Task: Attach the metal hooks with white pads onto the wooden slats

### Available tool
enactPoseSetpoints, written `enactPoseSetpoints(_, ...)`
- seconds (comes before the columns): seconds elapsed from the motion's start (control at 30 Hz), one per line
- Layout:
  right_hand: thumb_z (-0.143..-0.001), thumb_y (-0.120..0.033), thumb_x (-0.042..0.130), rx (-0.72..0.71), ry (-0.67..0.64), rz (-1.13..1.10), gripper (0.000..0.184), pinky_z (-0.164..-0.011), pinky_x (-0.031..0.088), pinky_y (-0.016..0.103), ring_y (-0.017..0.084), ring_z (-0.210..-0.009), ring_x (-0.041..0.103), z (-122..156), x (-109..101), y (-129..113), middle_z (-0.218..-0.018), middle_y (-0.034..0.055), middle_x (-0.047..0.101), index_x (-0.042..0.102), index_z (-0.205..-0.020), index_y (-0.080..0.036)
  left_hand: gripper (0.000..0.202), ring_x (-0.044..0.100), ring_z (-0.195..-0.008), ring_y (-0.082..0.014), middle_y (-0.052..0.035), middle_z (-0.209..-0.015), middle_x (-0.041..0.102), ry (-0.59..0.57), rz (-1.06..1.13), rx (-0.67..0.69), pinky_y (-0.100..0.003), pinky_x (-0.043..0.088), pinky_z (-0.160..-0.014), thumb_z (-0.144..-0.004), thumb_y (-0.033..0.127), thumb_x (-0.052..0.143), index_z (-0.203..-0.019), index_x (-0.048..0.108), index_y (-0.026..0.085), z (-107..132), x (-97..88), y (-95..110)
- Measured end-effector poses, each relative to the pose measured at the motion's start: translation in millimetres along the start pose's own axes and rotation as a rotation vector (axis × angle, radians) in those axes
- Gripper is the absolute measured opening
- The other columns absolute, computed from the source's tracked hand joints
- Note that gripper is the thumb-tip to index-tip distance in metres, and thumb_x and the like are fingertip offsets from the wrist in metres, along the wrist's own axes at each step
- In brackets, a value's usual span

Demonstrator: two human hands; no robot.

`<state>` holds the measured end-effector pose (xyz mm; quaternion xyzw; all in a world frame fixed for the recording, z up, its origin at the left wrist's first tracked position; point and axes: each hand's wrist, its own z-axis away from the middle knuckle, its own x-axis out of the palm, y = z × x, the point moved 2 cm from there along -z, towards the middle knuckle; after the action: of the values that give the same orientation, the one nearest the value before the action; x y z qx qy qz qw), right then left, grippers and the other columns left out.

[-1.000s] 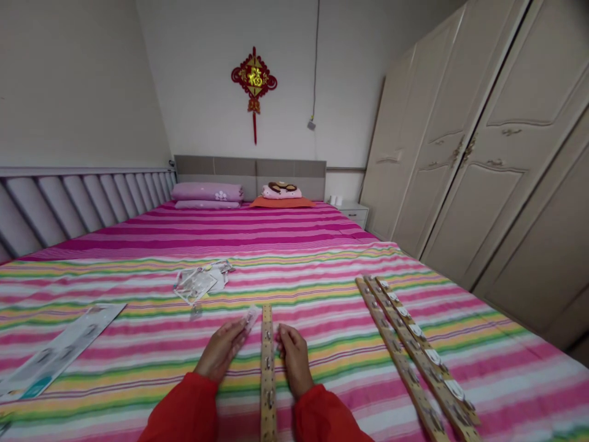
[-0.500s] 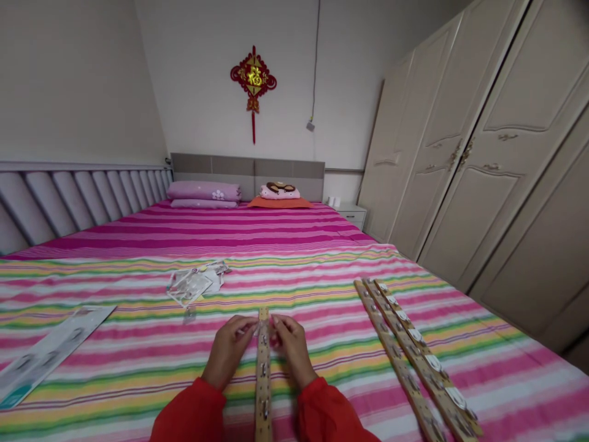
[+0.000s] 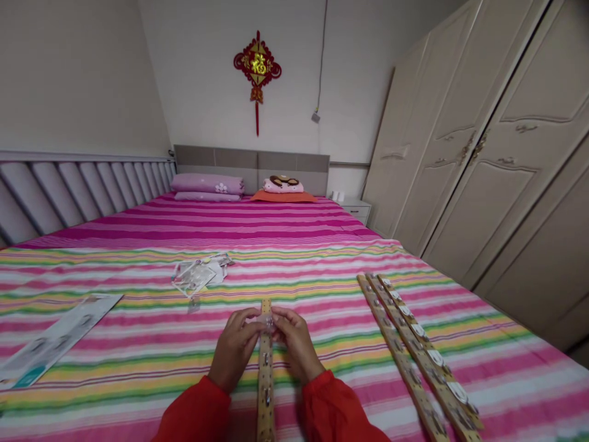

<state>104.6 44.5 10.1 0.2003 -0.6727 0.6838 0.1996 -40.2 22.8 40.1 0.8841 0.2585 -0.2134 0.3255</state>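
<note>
A narrow wooden strip [image 3: 265,368] with holes and small metal fittings lies lengthwise in front of me on the striped cloth. Above its far part, my left hand [image 3: 237,344] and my right hand [image 3: 294,341] meet with fingers pinched. Between the fingertips is a small see-through plastic piece [image 3: 265,320], perhaps a little bag; its exact kind is too small to tell. Both hands grip it from opposite sides. The strip's far end shows beyond my fingers, and its near end runs out of view.
Three similar wooden strips [image 3: 405,356] with metal and white pieces lie at the right. A pile of clear packets [image 3: 202,274] sits further back, left of centre, with a small clear piece [image 3: 194,303] near it. A long printed card [image 3: 64,334] lies at the far left.
My hands have drawn together over the strip, and the clear plastic piece now shows between them, covering part of it. The view has shifted slightly.
</note>
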Motion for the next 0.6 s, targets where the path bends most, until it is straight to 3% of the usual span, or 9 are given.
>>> enactPoseSetpoints(0.1, -0.058, -0.032, 0.078, -0.004, -0.010, -0.006, 0.031, -0.044, 0.041, 0.019, 0.010, -0.048, 0.055, 1, 0, -1, -0.060, 0.0002, 0.066, 0.070, -0.082, -0.015, 0.017, 0.058, -0.095, -0.0188, -0.0063, -0.096, 0.062, 0.042, 0.170, -0.160, -0.030, 0.048, -0.080, -0.080, 0.025, 0.053, -0.079, 0.070, 0.024, -3, 1.3, -3)
enactPoseSetpoints(0.3, -0.071, -0.048, 0.067, -0.011, -0.103, 0.036, 0.037, -0.041, 0.037, 0.018, 0.009, -0.045, 0.052, 4, 3, -5, -0.053, 0.0001, 0.062, 0.070, -0.084, -0.014, 0.023, 0.060, -0.077, -0.0175, -0.0048, -0.083, 0.066, 0.034, 0.403, -0.497, -0.026, 0.047, -0.065, -0.070, 0.038, 0.062, -0.082, 0.070, 0.020, -13, 8.1, -8)
enactPoseSetpoints(0.4, -0.074, -0.053, 0.062, -0.016, -0.082, 0.080, 0.041, -0.040, 0.035, 0.019, 0.009, -0.043, 0.049, 3, 1, -4, -0.053, 0.0008, 0.060, 0.070, -0.076, -0.013, 0.031, 0.058, -0.072, -0.0160, -0.0042, -0.080, 0.067, 0.002, 0.448, -0.557, -0.026, 0.045, -0.064, -0.067, 0.040, 0.065, -0.088, 0.071, 0.017, -20, 10.2, -8)
enactPoseSetpoints(0.6, -0.060, -0.043, 0.076, -0.018, -0.024, 0.080, 0.032, -0.039, 0.028, 0.018, 0.006, -0.039, 0.041, -5, -3, 0, -0.046, -0.0050, 0.053, 0.069, -0.075, -0.014, 0.049, 0.057, -0.066, -0.0129, -0.0001, -0.070, 0.062, 0.032, 0.599, -0.658, -0.024, 0.045, -0.063, -0.060, 0.036, 0.068, -0.104, 0.066, 0.014, -33, 14.5, -15)
